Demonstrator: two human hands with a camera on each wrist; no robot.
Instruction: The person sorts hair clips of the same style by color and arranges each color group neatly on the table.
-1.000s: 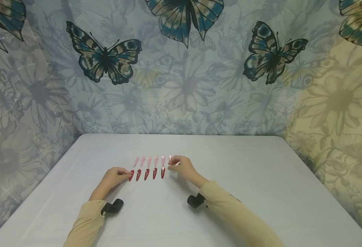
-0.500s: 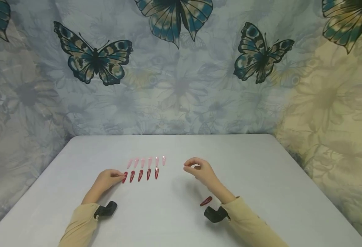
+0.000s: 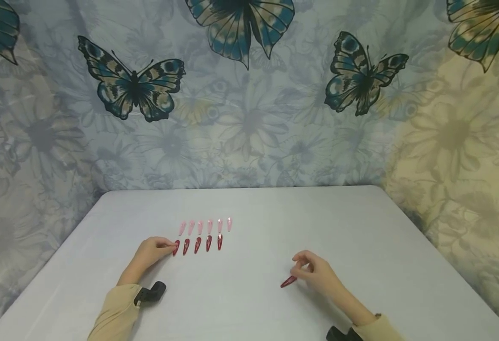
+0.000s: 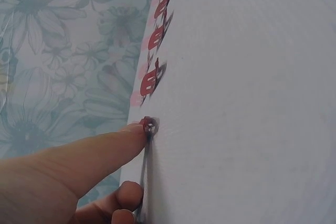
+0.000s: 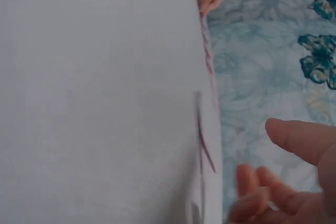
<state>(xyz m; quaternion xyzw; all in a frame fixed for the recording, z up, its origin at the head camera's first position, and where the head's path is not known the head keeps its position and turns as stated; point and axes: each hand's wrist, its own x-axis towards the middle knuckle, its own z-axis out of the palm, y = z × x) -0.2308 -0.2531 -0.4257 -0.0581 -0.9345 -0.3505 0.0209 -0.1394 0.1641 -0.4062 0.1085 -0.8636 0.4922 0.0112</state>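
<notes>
At the left end of a front row of several red snap hair clips (image 3: 197,245), my left hand (image 3: 152,251) pinches the endmost red hair clip (image 3: 176,249) between thumb and finger. In the left wrist view that red hair clip (image 4: 150,126) lies right at the fingertips. Just behind runs a row of several pink hair clips (image 3: 209,226). My right hand (image 3: 315,272) hovers over a separate red hair clip (image 3: 288,282), whose upper end it hides in the head view. Thumb and fingers stand apart around that clip (image 5: 207,153) in the right wrist view, holding nothing.
The clips lie on a white-covered table (image 3: 249,308) with rounded far corners. A butterfly-and-flower cloth (image 3: 249,118) hangs behind and at both sides. Dark wrist cameras sit on the left wrist (image 3: 150,292) and the right wrist (image 3: 342,334).
My right hand has left the right end of the rows and moved right and nearer, down to the separate red hair clip. The left hand stays at the endmost clip.
</notes>
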